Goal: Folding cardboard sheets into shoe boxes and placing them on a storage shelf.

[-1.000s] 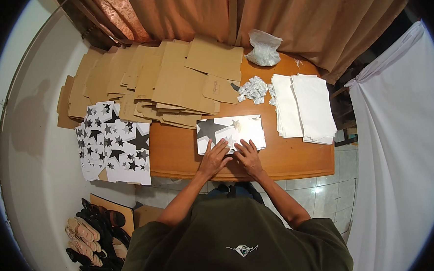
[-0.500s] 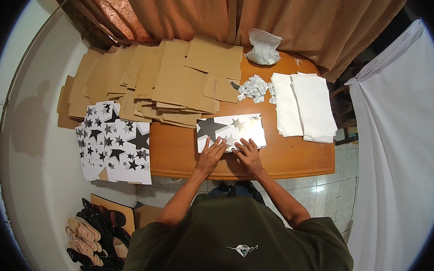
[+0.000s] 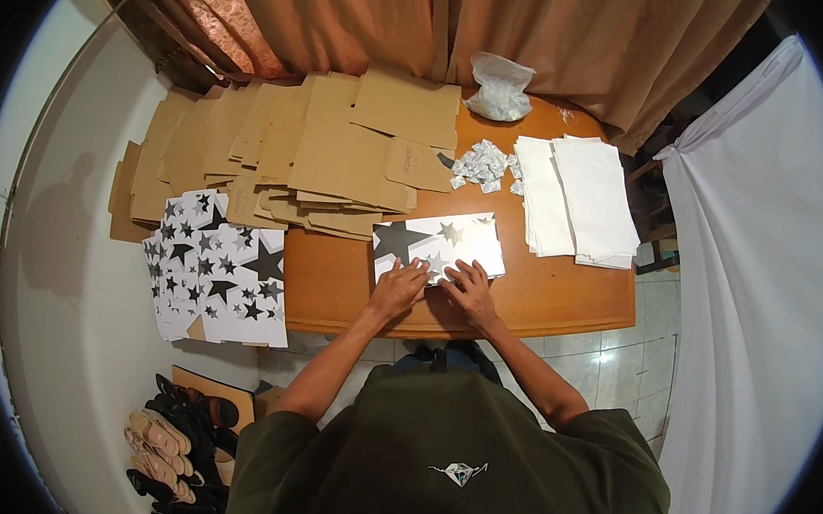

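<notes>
A white box (image 3: 466,240) printed with black and silver stars lies near the front of the wooden table, in front of me. My left hand (image 3: 400,289) rests on the left part of its near edge, fingers stretched out over the top. On the right part of that edge lies my right hand (image 3: 470,291), fingers apart and slightly bent. Both hands touch the box without wrapping round it, and the thumbs point toward each other. The near side of the box is mostly hidden beneath the hands.
Flat brown cardboard pieces (image 3: 337,158) overlap along the back left. Star-printed sheets (image 3: 217,276) lie at the left edge. Small silvery packets (image 3: 484,163), a clear plastic bag (image 3: 499,94) and stacked white sheets (image 3: 597,201) are at the right. Shoes (image 3: 175,446) stand on the lower left.
My left hand has shifted slightly along the near edge, with its elbow moving outward to the left. The right hand has barely moved, and the box stays in place.
</notes>
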`<state>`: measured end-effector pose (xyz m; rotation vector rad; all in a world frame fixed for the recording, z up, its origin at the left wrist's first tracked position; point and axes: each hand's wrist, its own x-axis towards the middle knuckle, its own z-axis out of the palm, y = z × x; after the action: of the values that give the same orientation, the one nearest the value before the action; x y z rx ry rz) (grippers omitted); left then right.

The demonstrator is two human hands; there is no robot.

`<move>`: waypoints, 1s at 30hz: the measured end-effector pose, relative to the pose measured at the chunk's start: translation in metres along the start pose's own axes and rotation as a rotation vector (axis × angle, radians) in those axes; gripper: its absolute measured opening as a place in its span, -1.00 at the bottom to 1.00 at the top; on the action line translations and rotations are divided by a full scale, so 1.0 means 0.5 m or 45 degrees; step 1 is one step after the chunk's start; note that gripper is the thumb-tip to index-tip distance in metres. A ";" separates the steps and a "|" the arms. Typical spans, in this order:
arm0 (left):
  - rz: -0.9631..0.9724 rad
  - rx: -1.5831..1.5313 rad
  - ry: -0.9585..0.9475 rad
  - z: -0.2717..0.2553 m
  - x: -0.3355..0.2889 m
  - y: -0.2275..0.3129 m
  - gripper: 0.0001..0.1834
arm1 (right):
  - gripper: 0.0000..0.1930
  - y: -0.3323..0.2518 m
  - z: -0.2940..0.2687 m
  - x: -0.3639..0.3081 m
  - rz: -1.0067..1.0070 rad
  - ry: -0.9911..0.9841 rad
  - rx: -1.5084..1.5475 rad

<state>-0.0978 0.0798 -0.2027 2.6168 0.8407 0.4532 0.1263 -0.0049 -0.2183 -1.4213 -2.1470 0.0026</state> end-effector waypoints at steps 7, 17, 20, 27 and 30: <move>0.109 0.107 0.080 0.012 -0.021 0.011 -0.59 | -0.65 -0.001 0.000 -0.002 0.000 0.004 -0.014; 0.056 0.213 0.268 0.041 -0.016 0.031 -0.71 | -0.48 0.013 0.018 -0.014 -0.058 0.059 -0.024; 0.006 0.154 0.317 0.068 -0.022 0.022 -0.75 | -0.48 0.013 0.012 -0.006 -0.049 0.032 0.006; -0.126 0.048 0.345 0.037 -0.003 0.069 -0.64 | -0.62 0.022 0.001 0.015 0.136 0.122 0.163; -0.193 0.054 0.372 0.037 0.009 0.081 -0.61 | -0.69 0.024 -0.018 0.028 0.137 0.107 0.194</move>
<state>-0.0669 0.0475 -0.2013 2.5362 1.1425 0.7953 0.1364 0.0096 -0.2080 -1.4205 -1.9567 0.1410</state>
